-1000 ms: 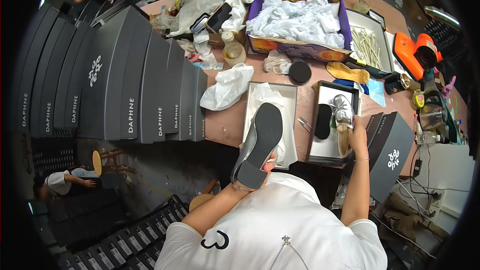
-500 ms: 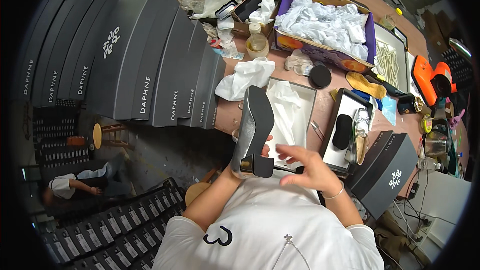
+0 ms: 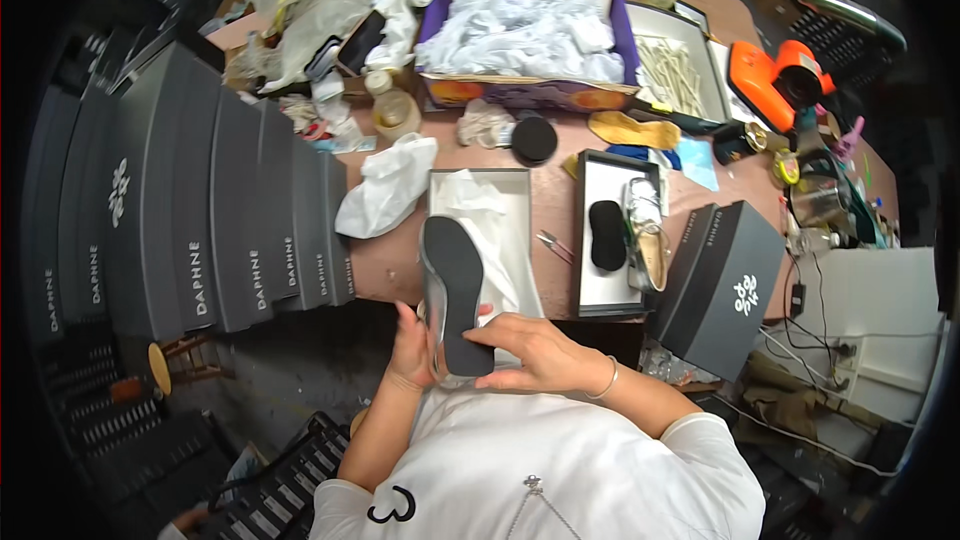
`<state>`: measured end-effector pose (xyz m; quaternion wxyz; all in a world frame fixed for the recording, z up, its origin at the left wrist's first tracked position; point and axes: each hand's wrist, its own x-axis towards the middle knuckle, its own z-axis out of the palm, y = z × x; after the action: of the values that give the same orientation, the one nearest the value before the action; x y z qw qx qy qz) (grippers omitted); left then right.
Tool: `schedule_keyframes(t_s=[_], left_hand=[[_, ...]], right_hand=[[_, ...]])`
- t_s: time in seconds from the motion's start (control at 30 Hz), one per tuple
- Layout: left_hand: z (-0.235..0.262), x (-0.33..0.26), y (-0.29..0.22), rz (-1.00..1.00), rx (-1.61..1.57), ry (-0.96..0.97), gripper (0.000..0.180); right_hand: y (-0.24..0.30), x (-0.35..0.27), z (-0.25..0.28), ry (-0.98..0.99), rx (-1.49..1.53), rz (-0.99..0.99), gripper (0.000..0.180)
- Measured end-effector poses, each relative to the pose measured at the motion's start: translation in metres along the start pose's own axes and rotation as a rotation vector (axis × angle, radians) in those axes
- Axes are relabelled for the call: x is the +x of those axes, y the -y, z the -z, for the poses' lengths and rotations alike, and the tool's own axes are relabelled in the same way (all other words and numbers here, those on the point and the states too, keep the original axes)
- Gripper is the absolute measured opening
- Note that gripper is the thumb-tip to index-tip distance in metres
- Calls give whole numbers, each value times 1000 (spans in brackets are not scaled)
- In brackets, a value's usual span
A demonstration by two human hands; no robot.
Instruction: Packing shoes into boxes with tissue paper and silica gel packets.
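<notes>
A shoe [image 3: 455, 290] with a dark sole facing up is held close to my chest, over the near end of an open white-lined box [image 3: 510, 185]. My left hand [image 3: 412, 345] grips it from the left side near the heel. My right hand [image 3: 530, 350] lies across the heel end, fingers curled around it. White tissue paper [image 3: 470, 195] sits in the box. To the right, a second open box [image 3: 610, 175] holds a pale shoe [image 3: 645, 240] and a dark oval pad [image 3: 606, 235].
A row of dark grey shoe boxes [image 3: 190, 210] stands at the left. A dark box lid [image 3: 725, 285] sits at the right. A purple carton of white paper [image 3: 525, 35], an orange tool [image 3: 770, 80], a black round lid [image 3: 533, 138] and crumpled bags lie farther back.
My right hand left the right-hand box and came across to the shoe's heel. The shoe stayed sole-up in my left hand.
</notes>
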<state>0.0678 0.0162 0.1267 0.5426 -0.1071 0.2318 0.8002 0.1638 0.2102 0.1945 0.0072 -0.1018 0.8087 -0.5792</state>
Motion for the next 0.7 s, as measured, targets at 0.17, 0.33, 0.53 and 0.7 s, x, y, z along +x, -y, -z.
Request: schedule_keyframes(t_s=[0.17,0.33,0.53,0.7], left_hand=[[-7,12,6,86,303,-65,63],[-21,26,-10,41,233,92,60],[-12,26,-26,-61,333,96,66],[-13,29,-25,-50,416,44,62]], right_hand=[[-51,-17,57,-364,-87,-440,46],[-189,-67,74,-457,-808,-700,53],[-86,-14,66,-654,-241,-223,37],[21,7,10,12,-562,429,38]])
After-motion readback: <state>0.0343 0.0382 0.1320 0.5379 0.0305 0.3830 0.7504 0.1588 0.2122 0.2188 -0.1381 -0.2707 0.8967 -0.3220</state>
